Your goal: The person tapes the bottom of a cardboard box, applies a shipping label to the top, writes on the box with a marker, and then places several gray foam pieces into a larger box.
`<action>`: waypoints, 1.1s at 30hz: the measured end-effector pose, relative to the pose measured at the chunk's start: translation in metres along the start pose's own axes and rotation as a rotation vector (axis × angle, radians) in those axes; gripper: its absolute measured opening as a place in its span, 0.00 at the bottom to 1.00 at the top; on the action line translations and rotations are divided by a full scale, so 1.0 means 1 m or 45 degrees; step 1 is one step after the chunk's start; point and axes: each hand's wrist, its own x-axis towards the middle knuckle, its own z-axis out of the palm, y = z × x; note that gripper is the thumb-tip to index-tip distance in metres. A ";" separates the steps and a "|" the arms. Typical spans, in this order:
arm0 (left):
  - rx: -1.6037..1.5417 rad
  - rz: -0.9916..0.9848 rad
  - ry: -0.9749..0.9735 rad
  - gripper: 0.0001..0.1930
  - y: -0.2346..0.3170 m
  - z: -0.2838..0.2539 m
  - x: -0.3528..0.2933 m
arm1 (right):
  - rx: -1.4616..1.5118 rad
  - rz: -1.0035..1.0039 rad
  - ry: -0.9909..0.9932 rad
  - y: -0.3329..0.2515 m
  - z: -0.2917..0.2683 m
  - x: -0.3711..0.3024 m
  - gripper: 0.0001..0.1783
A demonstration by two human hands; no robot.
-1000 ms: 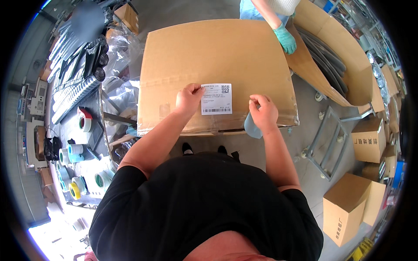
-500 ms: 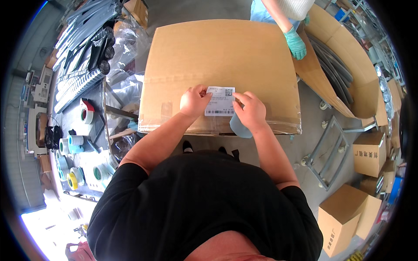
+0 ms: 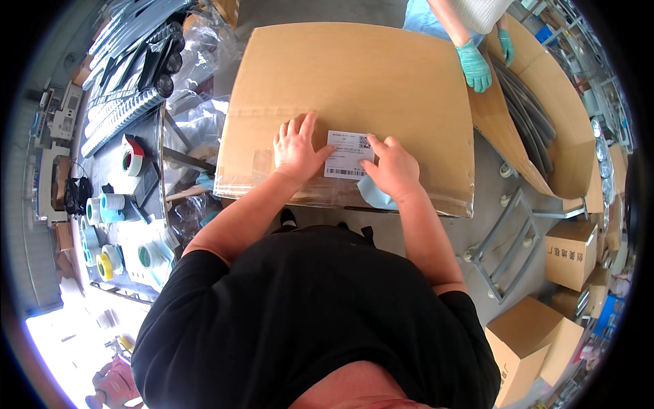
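A large closed cardboard box lies in front of me with clear tape along its near edge. On its top, near that edge, sits a white printed shipping label with a square code and a barcode. My left hand rests open on the cardboard, fingers spread, its thumb at the label's left edge. At the label's right side is my right hand, index finger and thumb on the label, other fingers curled. A light-blue sheet pokes out from under the right hand, apparently held by the curled fingers, which are partly hidden.
Across the box, a person's green-gloved hand is beside an open carton holding dark grey strips. Tape rolls and wrapped rolls crowd the left table. A wheeled metal frame and cardboard boxes stand at right.
My left hand has let go of the label's left edge and spread flat on the box. My right hand stays at the label's right side. The other person's second gloved hand shows more.
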 end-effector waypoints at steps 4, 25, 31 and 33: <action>0.157 0.392 0.126 0.35 -0.011 0.010 -0.007 | -0.019 -0.020 -0.070 -0.001 -0.002 0.000 0.34; 0.238 0.409 -0.103 0.44 -0.002 0.016 -0.028 | -0.047 0.024 -0.098 -0.002 -0.010 -0.021 0.39; 0.251 0.921 -0.076 0.40 -0.009 0.020 -0.019 | 0.133 0.263 0.234 -0.006 0.000 -0.081 0.32; 0.273 0.922 -0.435 0.37 -0.004 0.020 -0.016 | 0.192 0.290 0.316 -0.005 0.007 -0.095 0.29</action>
